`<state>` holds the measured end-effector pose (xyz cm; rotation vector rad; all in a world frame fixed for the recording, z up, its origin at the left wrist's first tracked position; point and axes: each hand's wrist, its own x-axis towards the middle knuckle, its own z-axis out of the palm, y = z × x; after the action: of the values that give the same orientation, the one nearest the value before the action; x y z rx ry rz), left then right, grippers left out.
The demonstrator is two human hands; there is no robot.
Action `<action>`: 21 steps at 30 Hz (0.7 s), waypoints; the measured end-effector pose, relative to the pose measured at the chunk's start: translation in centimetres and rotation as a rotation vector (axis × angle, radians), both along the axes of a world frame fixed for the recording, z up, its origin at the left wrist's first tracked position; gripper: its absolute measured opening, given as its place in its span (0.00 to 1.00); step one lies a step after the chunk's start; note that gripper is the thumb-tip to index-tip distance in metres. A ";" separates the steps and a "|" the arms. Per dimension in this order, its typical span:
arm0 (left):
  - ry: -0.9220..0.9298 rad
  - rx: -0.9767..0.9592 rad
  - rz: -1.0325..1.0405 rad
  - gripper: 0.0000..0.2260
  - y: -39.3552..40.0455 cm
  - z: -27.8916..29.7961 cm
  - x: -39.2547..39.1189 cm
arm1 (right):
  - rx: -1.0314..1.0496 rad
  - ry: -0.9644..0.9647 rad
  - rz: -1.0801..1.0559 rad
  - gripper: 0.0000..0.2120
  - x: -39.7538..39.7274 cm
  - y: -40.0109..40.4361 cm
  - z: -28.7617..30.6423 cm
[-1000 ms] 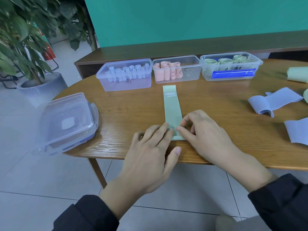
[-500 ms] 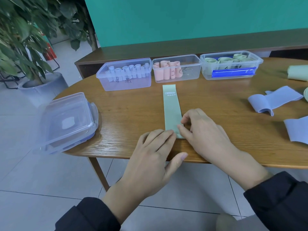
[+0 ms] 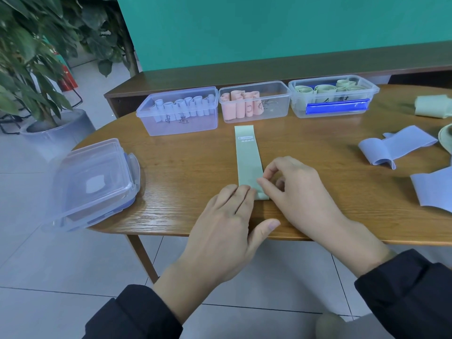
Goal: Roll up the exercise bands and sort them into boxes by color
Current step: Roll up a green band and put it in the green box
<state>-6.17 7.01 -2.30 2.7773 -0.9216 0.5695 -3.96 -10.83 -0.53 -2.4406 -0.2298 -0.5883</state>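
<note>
Bare hands (image 3: 220,223), dark navy sleeves (image 3: 411,289)

Soft, even daylight with faint shadows; a mild sheen on the desk (image 3: 186,172). Wide-angle bending and slight blur at the edges.

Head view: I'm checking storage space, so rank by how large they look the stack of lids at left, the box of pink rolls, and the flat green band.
1. stack of lids, though it lies nearest the camera, so unsure
2. box of pink rolls
3. flat green band
</note>
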 end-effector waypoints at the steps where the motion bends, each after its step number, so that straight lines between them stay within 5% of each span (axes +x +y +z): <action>1: 0.017 0.006 -0.004 0.33 0.1 0.1 0.0 | 0.005 -0.011 0.053 0.05 -0.2 -0.2 -0.1; 6: 0.043 0.065 0.014 0.36 0.0 0.6 0.1 | -0.056 -0.028 0.219 0.04 -1.1 -1.2 -0.7; 14: 0.106 0.110 0.077 0.44 -0.3 0.7 0.3 | -0.176 0.028 0.180 0.15 -1.7 -2.0 -0.4; 21: 0.150 -0.075 0.012 0.40 0.4 0.4 0.7 | -0.312 0.101 0.152 0.20 -1.4 -1.8 0.1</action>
<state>-5.46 7.37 -1.93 2.7171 -0.8344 0.3820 -5.35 -12.65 -0.47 -2.7120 -0.4924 -0.3846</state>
